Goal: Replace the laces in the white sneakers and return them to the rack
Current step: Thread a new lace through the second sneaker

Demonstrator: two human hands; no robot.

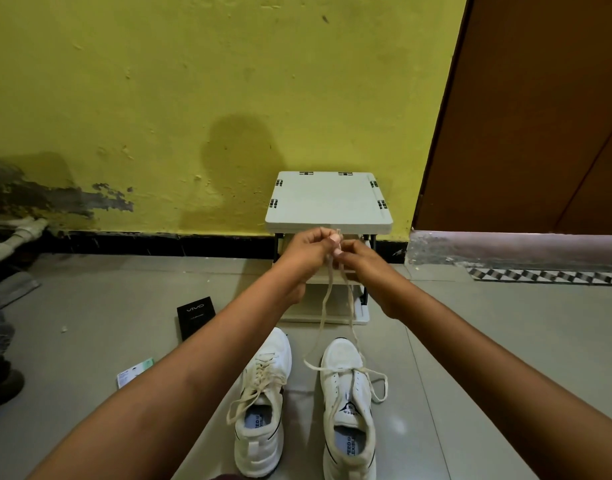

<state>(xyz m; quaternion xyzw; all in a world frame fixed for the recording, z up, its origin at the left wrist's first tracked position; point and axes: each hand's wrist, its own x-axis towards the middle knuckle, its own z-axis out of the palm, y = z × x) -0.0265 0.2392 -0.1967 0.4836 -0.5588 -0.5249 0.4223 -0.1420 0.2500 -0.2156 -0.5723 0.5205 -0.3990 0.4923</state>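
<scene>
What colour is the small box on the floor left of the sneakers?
Black box with light lettering, seen in the head view.

White sneakers [308,403], cream laces [335,299] — yellow wall [193,81], black box [196,318].

Both arms reach forward, left hand [309,251] and right hand [358,256] raised together, fingers pinched.

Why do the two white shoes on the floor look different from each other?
The left shoe has its lace crisscrossed up the front, with the loose ends lying on it. The right shoe is laced only near the top, and its lace runs up to both hands, the left hand and right hand, which pinch its ends. The left shoe also points slightly sideways; the right points straighter. Both are white and stand before the rack.
</scene>
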